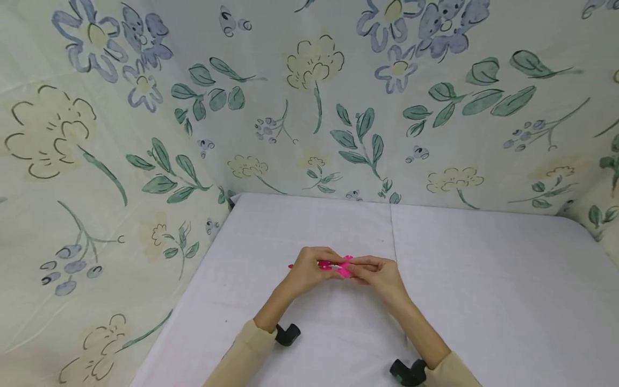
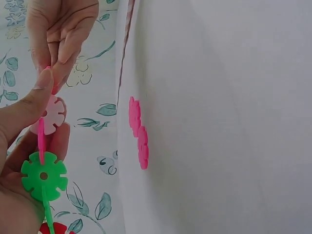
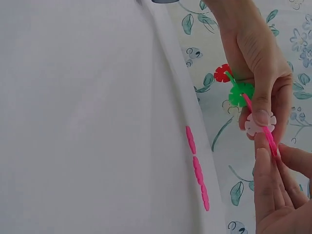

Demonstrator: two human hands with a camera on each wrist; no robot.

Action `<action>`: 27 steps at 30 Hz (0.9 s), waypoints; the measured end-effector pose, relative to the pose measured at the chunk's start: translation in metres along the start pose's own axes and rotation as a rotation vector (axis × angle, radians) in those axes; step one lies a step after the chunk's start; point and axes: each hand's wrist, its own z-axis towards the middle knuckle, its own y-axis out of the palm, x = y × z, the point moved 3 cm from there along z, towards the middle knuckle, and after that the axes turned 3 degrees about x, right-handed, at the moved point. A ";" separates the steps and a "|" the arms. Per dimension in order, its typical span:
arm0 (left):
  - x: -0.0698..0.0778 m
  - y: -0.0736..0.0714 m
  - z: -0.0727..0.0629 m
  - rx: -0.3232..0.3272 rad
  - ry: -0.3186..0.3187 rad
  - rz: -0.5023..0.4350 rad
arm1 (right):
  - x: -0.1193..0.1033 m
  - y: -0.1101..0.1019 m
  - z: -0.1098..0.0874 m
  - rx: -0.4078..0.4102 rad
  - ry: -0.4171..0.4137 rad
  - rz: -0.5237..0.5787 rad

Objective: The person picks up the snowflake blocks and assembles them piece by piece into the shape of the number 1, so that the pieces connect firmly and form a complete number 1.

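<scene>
My left hand (image 1: 307, 271) holds a short chain of notched plastic discs, its thumb over the white disc (image 2: 55, 114). Along the chain run a green disc (image 2: 43, 170), a red disc (image 2: 56, 227) and a pink one seen edge-on (image 2: 41, 141). Opposite it, my right hand (image 1: 379, 277) pinches another pink disc (image 3: 270, 140) between thumb and fingers, at the white disc's edge. The fingertips of both hands nearly meet and partly hide this joint. Two loose pink discs (image 2: 134, 117) lie end to end on the cloth near the hands.
A white cloth (image 1: 483, 295) covers the table. Floral fabric (image 1: 271, 107) rises behind its back edge and along the left side. A dark wrist-worn device (image 1: 288, 334) sits by the left sleeve, and another dark device (image 1: 408, 372) by the right sleeve.
</scene>
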 end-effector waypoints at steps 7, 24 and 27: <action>-0.007 -0.013 -0.003 0.041 -0.114 -0.028 | -0.001 -0.016 0.007 0.047 -0.009 -0.147; -0.021 -0.020 -0.005 0.063 -0.138 -0.031 | 0.015 -0.016 0.038 0.037 0.004 -0.313; -0.021 -0.019 -0.006 0.067 -0.143 -0.041 | 0.016 -0.014 0.043 0.049 -0.017 -0.339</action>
